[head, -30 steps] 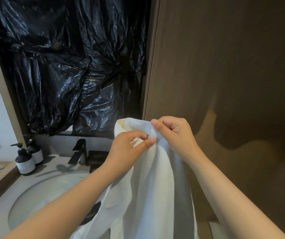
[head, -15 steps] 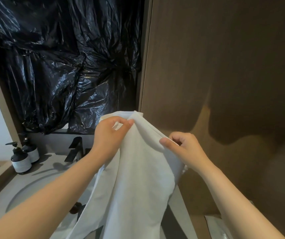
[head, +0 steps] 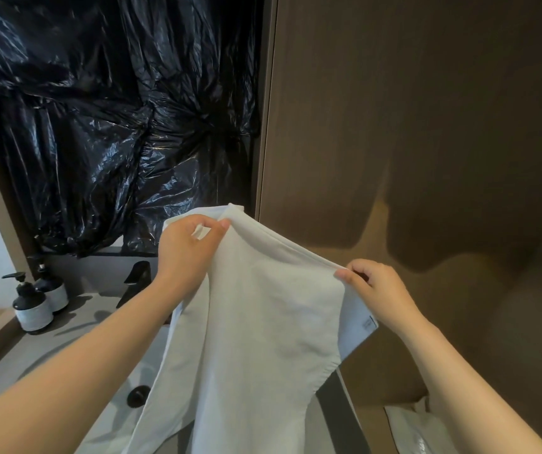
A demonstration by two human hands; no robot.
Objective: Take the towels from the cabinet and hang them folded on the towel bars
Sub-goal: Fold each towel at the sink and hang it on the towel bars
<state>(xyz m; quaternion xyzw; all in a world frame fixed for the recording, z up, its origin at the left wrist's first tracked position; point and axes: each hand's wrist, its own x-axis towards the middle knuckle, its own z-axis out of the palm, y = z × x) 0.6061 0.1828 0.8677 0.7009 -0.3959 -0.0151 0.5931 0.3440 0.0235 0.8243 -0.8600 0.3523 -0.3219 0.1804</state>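
Towel (head: 263, 322) top edge pinched between fingers (head: 345, 274) of both hands

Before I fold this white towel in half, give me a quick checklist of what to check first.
1. Left hand pinching the top edge of the white towel: ok.
2. Right hand pinching the same edge: ok.
3. Edge stretched between them without sag: ok.
4. Edge level: not ok, the left end sits higher.
5. Towel's bottom clear of the sink: cannot tell, it runs out of frame.
6. Towel bar in sight: not ok, none visible.
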